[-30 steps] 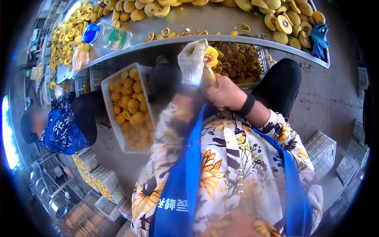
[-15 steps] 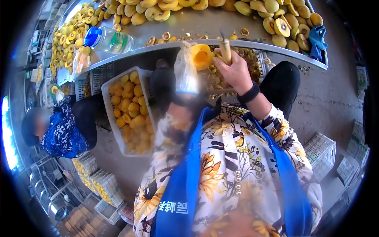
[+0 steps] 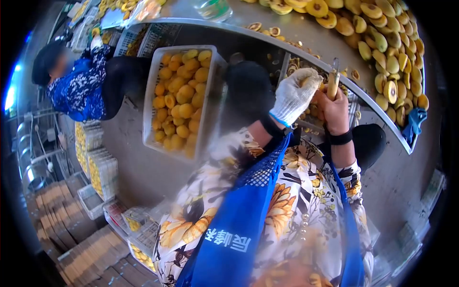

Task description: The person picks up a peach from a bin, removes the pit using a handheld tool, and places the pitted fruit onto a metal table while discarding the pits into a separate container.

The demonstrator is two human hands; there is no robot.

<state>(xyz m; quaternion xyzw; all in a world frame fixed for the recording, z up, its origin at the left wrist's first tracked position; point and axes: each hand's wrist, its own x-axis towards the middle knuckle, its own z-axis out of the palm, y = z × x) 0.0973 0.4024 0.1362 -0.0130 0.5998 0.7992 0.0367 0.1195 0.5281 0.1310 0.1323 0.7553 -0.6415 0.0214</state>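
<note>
My left hand (image 3: 294,98), in a white knitted glove, is raised at the table's near edge with its fingers curled. Whatever lies inside them is hidden. Close beside it, my bare right hand (image 3: 334,112) is closed round a pitting tool (image 3: 333,86) with a pale wooden handle and a curved metal tip pointing up. Beneath the hands a container of pits and scraps (image 3: 313,112) shows in part. Cut yellow peach halves (image 3: 345,26), some with pits showing, are heaped on the metal table (image 3: 282,24) ahead.
A white crate (image 3: 149,112) of yellow-orange peaches stands left of my knees. A clear bottle (image 3: 213,8) and a blue cloth or glove (image 3: 415,123) rest on the table. Another person (image 3: 81,91) sits at far left. Stacked crates (image 3: 100,170) stand behind.
My view has swung left, so the table and hands sit further right. The peach half seen in my gloved hand is out of sight now, and those fingers have curled in.
</note>
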